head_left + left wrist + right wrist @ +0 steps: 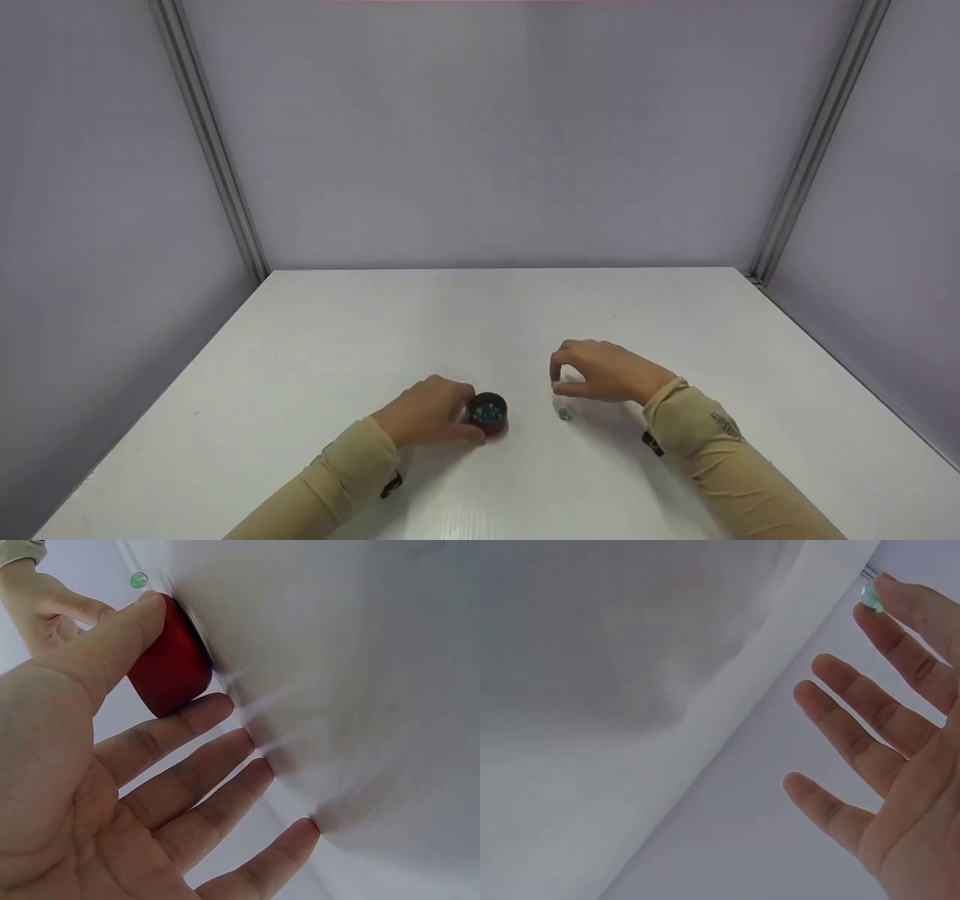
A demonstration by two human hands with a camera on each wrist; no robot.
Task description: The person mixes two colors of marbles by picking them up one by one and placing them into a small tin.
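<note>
Left hand [427, 411] is wrapped round the small round red tin of beads [488, 413] near the table's [300, 352] front edge; a glassy green marble [870, 597] is pinched by the right hand [607, 371]. Carrying over, probably; careful aim is needed.

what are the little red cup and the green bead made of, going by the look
Red cup: smooth, matte, evenly coloured wall with a dull sheen, probably plastic or coated metal; the look leaves it open. Green bead: small, round, translucent with a bright glint, so likely glass, possibly clear plastic.
</note>
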